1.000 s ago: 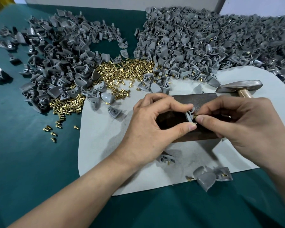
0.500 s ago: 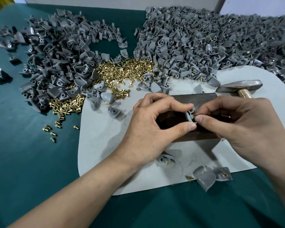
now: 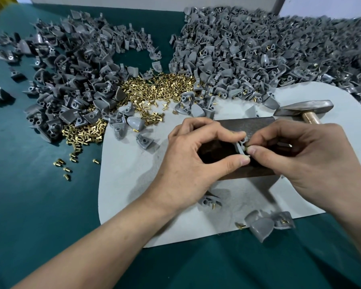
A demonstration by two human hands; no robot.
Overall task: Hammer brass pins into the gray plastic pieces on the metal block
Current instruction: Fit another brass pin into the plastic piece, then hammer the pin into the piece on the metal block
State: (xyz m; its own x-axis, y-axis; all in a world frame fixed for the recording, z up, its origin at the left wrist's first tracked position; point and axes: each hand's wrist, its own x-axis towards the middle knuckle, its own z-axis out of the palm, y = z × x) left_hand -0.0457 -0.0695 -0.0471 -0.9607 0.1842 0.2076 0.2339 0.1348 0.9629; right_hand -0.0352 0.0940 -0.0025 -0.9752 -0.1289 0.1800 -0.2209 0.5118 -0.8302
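A dark metal block [image 3: 245,125] lies on a pale grey mat [image 3: 129,184]. My left hand [image 3: 188,161] pinches a gray plastic piece [image 3: 241,145] upright over the block, between thumb and forefinger. My right hand [image 3: 296,161] holds a small brass pin [image 3: 247,145] at the piece's right side with its fingertips. A hammer [image 3: 300,110] with a wooden handle lies on the mat behind my right hand; most of its handle is hidden by that hand. Loose brass pins [image 3: 154,88] are heaped beyond the block.
Large heaps of gray pieces cover the green tabletop at left [image 3: 71,80] and at back right [image 3: 269,53], the right heap holding pieces with pins in them. Three gray pieces with pins [image 3: 265,225] lie near the mat's front edge. Stray pins [image 3: 66,163] dot the cloth at left.
Hardly anything has moved. Both hands stay over the block; the right fingertips have shifted slightly at the piece's side.
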